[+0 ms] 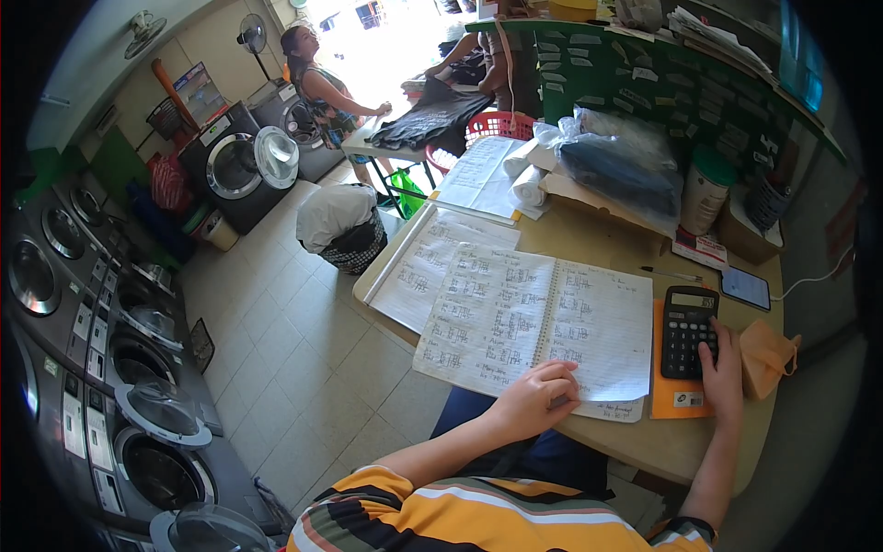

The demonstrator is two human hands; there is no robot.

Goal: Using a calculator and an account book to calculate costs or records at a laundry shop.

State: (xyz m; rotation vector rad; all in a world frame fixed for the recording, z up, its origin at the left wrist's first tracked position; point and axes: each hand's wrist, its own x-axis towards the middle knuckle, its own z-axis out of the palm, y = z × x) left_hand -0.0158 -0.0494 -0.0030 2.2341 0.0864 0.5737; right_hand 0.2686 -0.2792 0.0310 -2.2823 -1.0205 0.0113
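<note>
An open spiral notebook [517, 310] with handwritten columns lies on the desk before me. My left hand [545, 392] rests on its lower edge with curled fingers; whether they pinch a page is hidden. To the right, my right hand [721, 362] lies over the right side of a black calculator [679, 338], thumb and fingers apart at the keys. Beneath the calculator is an orange envelope [672, 403] or folder with a printed label. Close beside my right wrist stands a small orange-tan pouch [762, 359].
Written sheets [428, 265], a pen [666, 273], a charging smartphone [745, 288] and a box of plastic-wrapped cloth [614, 165] surround the notebook. A laundry basket [352, 241] stands left of the desk [731, 441]. Front-loading machines [162, 462] line the left; two people [324, 90] stand beyond.
</note>
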